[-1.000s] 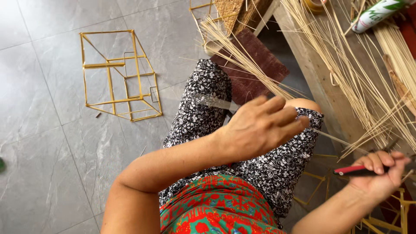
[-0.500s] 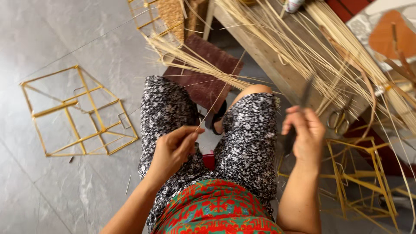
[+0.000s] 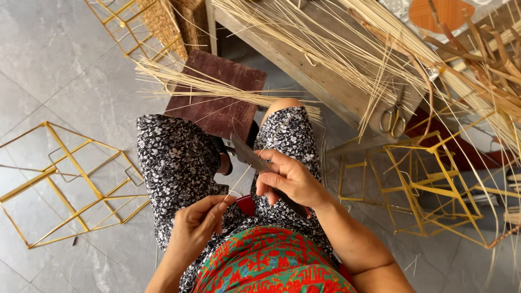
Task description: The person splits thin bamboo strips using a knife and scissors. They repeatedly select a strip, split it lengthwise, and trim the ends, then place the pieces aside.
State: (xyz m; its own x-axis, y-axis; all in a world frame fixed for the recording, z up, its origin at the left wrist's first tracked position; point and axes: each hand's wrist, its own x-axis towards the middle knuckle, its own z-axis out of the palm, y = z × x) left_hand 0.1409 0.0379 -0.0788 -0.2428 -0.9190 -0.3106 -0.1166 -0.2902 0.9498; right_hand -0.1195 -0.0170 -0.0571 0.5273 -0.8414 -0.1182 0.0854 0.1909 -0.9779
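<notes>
Over the lap, above black-and-white floral trousers (image 3: 179, 163): right hand (image 3: 287, 182) clenched around a knife (image 3: 255, 160), dark blade pointing up-left, red handle end (image 3: 245, 205) showing below the palm. Left hand (image 3: 198, 228) pinching the lower end of a thin straw strip (image 3: 239, 182) between thumb and fingers; strip running up toward the blade, seemingly touching its edge.

Beyond the knees: dark red stool (image 3: 214, 95) with a small bundle of straw stalks (image 3: 217, 89) lying across it, tips fanning right over one knee.

Upper right: wooden bench (image 3: 320, 81) bearing a large loose heap of straw (image 3: 347, 38); scissors (image 3: 393, 119) with yellowish handles at the bench's near edge.

Containers: none closed. Open yellow wire frames only: one (image 3: 70, 184) on the grey tile floor at left, holding nothing; a cluster (image 3: 429, 190) at right below the bench, stray stalks hanging across them; another (image 3: 127, 24) at top left beside a woven piece (image 3: 163, 21), contents not discernible.
</notes>
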